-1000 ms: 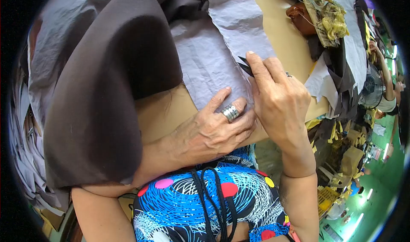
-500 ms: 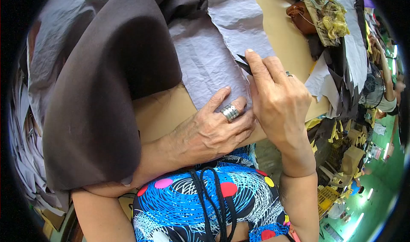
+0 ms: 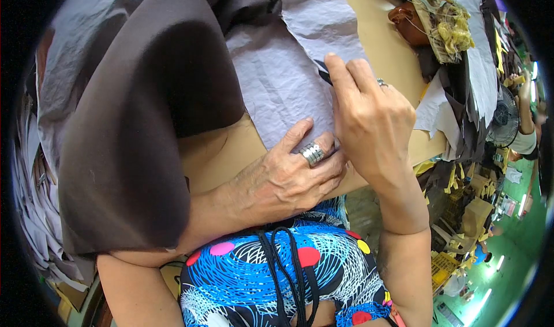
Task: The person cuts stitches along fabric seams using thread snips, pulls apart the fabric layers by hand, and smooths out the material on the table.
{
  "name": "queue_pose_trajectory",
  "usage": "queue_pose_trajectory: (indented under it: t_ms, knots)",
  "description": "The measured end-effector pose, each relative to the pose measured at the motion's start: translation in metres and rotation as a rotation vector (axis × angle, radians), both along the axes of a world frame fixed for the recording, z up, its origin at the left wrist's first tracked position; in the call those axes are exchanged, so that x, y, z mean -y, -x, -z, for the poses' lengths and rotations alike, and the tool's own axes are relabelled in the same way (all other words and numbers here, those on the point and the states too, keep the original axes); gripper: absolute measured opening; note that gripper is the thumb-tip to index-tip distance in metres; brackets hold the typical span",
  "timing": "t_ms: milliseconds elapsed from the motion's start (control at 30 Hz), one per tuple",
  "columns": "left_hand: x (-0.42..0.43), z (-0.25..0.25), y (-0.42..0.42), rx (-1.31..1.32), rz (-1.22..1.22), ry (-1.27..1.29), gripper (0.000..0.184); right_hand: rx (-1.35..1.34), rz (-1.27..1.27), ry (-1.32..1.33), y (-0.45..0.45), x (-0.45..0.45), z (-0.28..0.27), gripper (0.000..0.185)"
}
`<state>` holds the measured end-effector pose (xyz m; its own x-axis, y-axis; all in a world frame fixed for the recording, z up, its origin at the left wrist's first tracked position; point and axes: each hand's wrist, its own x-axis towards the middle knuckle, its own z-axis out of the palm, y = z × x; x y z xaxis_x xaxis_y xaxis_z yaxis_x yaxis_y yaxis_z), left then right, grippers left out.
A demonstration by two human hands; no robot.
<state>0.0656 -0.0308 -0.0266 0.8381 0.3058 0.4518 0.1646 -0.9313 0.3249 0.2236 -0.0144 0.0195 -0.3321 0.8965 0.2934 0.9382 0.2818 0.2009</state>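
A pale lilac-grey sheet of fabric point(image 3: 271, 79) lies over a tan board point(image 3: 216, 154). My left hand point(image 3: 294, 168), with wide silver rings on one finger, is at the fabric's near end, fingers curled and pressed on it. My right hand point(image 3: 375, 116) is closed around black scissors point(image 3: 323, 72); their handles are hidden in the palm. Only the dark blade tips show, at the fabric's right edge strip. A large dark brown curved sheet point(image 3: 127, 125) drapes over my left forearm.
At the upper right sits a pad covered in yellow fibres point(image 3: 447, 24) beside a brown object point(image 3: 410, 27). Stacked sheet edges point(image 3: 37, 206) stand at far left. Beyond the board on the right are scraps, yellow crates point(image 3: 443, 266), a fan point(image 3: 505, 116) and another person's arm point(image 3: 524, 105).
My right hand has moved slightly up and away along the fabric edge with the scissors. The blades looked apart before and now look closer together. My left hand has barely moved.
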Motion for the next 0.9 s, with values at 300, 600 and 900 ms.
queue_pose_trajectory:
  t_ms: [300, 600, 900]
  knots:
    - [0.001, -0.001, 0.002, -0.042, -0.009, 0.032, 0.036, -0.038, -0.082, -0.086, 0.002, -0.02, 0.009, 0.015]
    - [-0.002, -0.001, 0.001, 0.004, 0.004, -0.025, 0.035, -0.098, -0.037, 0.027, 0.015, -0.044, 0.004, 0.031]
    - [-0.001, 0.0, -0.001, -0.041, 0.005, -0.043, 0.04, -0.094, -0.037, -0.049, 0.017, -0.063, 0.006, 0.028]
